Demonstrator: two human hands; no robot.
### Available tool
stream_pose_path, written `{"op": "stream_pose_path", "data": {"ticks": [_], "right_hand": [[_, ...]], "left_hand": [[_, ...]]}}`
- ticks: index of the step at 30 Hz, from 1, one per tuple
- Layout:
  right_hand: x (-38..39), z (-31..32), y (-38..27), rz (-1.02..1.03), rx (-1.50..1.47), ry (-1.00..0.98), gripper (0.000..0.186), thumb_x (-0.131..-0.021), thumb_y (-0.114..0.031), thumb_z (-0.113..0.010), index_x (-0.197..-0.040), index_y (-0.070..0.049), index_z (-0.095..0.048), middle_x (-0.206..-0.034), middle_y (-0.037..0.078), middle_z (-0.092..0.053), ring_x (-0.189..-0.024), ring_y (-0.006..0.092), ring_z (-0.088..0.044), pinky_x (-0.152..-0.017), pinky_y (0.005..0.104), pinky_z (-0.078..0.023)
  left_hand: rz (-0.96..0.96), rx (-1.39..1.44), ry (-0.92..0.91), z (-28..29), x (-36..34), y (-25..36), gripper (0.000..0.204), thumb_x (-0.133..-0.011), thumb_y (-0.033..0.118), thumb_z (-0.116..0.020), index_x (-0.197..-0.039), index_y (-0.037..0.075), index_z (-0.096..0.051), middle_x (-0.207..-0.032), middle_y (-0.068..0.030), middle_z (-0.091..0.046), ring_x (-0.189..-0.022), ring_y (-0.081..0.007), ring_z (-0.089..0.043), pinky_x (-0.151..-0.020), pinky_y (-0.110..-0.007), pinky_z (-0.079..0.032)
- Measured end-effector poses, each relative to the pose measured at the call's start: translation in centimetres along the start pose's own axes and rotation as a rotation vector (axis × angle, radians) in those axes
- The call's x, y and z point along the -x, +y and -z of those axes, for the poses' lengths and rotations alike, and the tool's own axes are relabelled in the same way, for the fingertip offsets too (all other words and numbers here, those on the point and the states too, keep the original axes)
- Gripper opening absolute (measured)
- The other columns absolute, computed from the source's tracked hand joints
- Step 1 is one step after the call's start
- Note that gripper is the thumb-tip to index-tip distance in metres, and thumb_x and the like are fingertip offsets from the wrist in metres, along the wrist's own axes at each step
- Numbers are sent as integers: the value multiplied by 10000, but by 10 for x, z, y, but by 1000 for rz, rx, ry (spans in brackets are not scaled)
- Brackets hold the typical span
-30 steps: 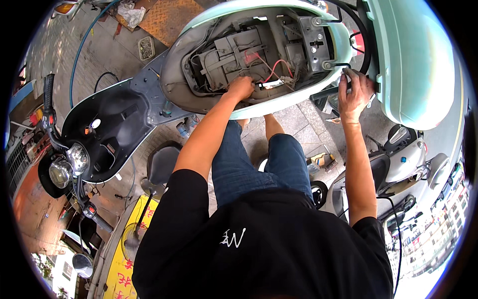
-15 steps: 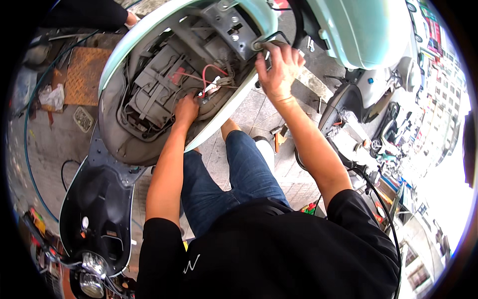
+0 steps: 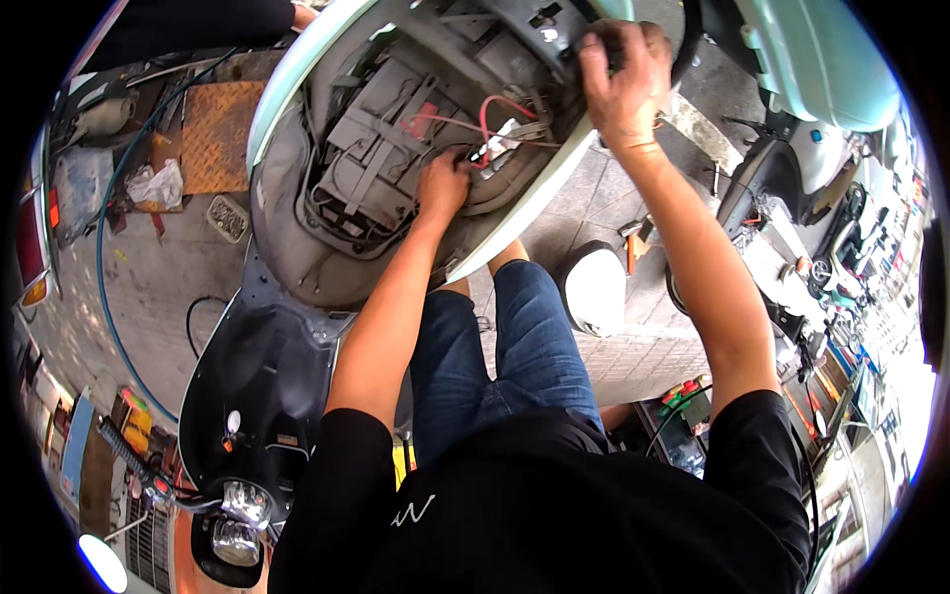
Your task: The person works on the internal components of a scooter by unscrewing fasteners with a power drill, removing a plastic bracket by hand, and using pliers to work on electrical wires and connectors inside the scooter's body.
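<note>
**Wiring Bay Open, Connector in Hand**

While the pale green scooter body (image 3: 297, 89) stands stripped with its grey battery tray (image 3: 381, 148) bare, work far from closed up. Left hand (image 3: 442, 185) pinched on the white connector (image 3: 502, 142) with red wires (image 3: 485, 114), just right of the tray. Right hand (image 3: 621, 74) clenched over a dark bracket (image 3: 539, 20) above it. Panels yet to refit.

pale green scooter body (image 3: 297, 89), red wires (image 3: 485, 111)
</note>
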State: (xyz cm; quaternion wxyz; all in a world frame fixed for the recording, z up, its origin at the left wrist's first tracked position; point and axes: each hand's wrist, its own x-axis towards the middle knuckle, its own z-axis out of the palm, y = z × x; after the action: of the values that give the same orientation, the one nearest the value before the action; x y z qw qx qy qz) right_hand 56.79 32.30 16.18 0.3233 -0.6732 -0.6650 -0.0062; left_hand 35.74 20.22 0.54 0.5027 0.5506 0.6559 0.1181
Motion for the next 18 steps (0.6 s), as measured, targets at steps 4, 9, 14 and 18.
{"op": "stream_pose_path", "data": {"ticks": [4,9,14,18], "right_hand": [[-5,2,-13,41,-89,-36,137,-824,-161,-634,-911,-57,-650,-849,100,-583,-809,244,-575,-762,331,-451],[0,-1,-2,99,-74,-31,132,-798,-184,-661,-893,-92,-658,-847,91,-574,-797,249,-561,-739,338,-451],[-1,-4,9,85,-40,-35,183,-825,-240,-629,-899,-74,-641,-862,127,-570,-835,307,-548,-779,367,-436],[0,-1,7,102,6,-72,187,-841,-240,-599,-905,-69,-641,-854,122,-594,-846,307,-546,-787,378,-432]], "left_hand": [[75,45,-1,2,-9,-6,280,-841,209,-579,-1074,69,-649,-982,-203,-657,-932,-369,-625,-784,-417,-484],[146,68,23,1,5,-2,298,-865,223,-538,-1102,81,-648,-1007,-211,-648,-963,-390,-607,-831,-435,-472],[88,32,17,2,2,1,277,-860,188,-516,-1064,80,-669,-926,-237,-646,-908,-418,-608,-827,-457,-472],[104,10,5,7,3,4,268,-855,188,-526,-1053,83,-673,-916,-228,-650,-899,-409,-614,-826,-459,-473]]}}
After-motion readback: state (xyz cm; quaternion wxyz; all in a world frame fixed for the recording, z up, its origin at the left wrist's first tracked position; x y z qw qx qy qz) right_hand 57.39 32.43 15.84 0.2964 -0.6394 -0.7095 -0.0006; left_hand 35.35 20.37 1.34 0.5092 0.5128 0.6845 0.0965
